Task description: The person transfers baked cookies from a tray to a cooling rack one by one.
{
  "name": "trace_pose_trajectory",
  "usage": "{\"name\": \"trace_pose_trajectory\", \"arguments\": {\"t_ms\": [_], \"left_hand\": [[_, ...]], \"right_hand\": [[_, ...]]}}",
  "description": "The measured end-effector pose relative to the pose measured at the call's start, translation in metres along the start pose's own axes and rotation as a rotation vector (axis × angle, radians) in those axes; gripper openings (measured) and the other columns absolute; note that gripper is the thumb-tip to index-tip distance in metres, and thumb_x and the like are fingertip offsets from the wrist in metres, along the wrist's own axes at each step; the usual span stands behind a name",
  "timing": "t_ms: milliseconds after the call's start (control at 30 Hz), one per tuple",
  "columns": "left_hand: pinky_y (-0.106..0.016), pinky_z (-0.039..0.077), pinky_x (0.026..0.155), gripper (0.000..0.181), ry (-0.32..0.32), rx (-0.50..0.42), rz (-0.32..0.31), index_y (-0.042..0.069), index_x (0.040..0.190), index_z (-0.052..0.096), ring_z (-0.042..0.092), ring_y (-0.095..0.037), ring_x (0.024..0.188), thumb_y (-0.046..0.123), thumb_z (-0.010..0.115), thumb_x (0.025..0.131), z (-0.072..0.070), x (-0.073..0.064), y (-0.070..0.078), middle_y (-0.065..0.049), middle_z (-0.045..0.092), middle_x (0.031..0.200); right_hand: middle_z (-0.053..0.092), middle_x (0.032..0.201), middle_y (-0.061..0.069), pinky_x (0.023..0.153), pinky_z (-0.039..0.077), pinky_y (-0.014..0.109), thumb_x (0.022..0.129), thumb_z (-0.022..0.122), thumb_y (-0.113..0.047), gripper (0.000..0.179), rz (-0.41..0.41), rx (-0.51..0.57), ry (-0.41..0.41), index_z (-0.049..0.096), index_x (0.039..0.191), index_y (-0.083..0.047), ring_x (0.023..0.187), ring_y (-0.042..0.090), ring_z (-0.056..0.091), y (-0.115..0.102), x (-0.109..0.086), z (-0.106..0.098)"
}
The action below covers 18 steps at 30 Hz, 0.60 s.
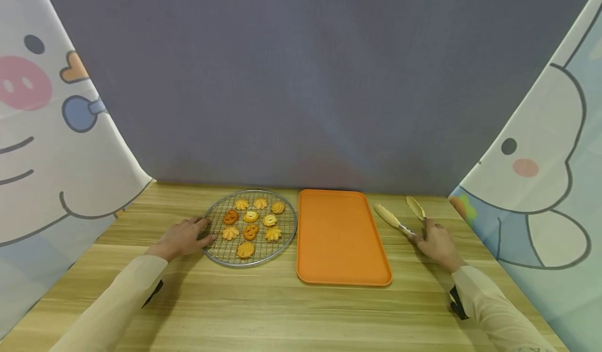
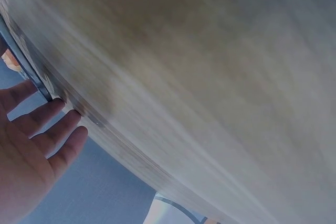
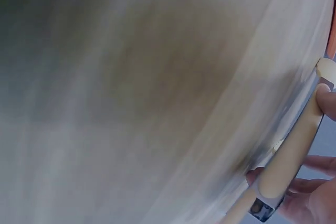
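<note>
My left hand (image 1: 185, 237) lies at the left rim of a round wire cooling rack (image 1: 244, 265), which bears several golden and brown cookies (image 1: 251, 232). In the left wrist view, the fingers (image 2: 60, 137) are loosely extended, with fingertips right at the metal rim. Over at the right, my right hand (image 1: 437, 245) holds a pair of tongs (image 1: 388, 216) with cream-coloured ends, their two arms spread apart. Its thumb (image 3: 326, 100) presses one side of the tongs in the right wrist view, with fingers at the other side. Nothing sits between the tong tips.
An orange rectangular tray (image 1: 340, 237) lies between the rack and the tongs on the wooden table (image 1: 263, 315). A grey fabric panel (image 1: 291, 80) rises behind the table, and cartoon-printed cloths (image 1: 70, 159) flank both sides.
</note>
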<state>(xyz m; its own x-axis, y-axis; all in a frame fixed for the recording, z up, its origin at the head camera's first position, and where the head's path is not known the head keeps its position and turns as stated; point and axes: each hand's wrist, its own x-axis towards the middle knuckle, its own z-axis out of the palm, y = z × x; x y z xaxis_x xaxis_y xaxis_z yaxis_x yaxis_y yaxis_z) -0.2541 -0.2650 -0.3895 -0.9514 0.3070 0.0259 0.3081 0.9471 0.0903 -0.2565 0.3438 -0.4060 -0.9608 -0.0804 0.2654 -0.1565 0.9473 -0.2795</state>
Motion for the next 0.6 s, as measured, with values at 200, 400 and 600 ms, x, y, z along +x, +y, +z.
{"name": "trace_pose_trajectory", "arguments": {"t_ms": [200,400,600], "left_hand": [[-0.062,0.041,0.085,0.058,0.001,-0.002,-0.001,0.000,0.128,0.049,0.049,-0.051,0.107,0.043,0.053,0.089,0.0040,0.0010,-0.0024,-0.032,0.047,0.126],[-0.062,0.041,0.085,0.058,0.018,-0.010,0.006,0.001,0.127,0.050,0.049,-0.050,0.108,0.044,0.054,0.088,0.0060,0.0019,-0.0037,-0.031,0.047,0.126],[-0.062,0.041,0.085,0.058,0.027,-0.012,0.012,0.002,0.127,0.050,0.050,-0.050,0.108,0.046,0.053,0.088,0.0063,0.0027,-0.0040,-0.030,0.048,0.126]], "right_hand": [[0.049,0.066,0.015,0.048,0.040,0.040,0.081,0.066,-0.026,0.041,0.022,-0.001,-0.031,0.044,0.094,0.007,0.059,0.027,0.050,-0.0007,-0.0003,0.0027],[0.052,0.072,0.023,0.052,0.043,0.047,0.082,0.066,-0.027,0.044,0.033,0.000,-0.051,0.044,0.093,0.008,0.064,0.036,0.055,-0.0001,-0.0002,0.0029],[0.052,0.070,0.022,0.052,0.043,0.046,0.081,0.068,-0.027,0.045,0.023,-0.001,-0.061,0.043,0.093,0.008,0.064,0.036,0.054,0.0009,0.0006,0.0009]]}}
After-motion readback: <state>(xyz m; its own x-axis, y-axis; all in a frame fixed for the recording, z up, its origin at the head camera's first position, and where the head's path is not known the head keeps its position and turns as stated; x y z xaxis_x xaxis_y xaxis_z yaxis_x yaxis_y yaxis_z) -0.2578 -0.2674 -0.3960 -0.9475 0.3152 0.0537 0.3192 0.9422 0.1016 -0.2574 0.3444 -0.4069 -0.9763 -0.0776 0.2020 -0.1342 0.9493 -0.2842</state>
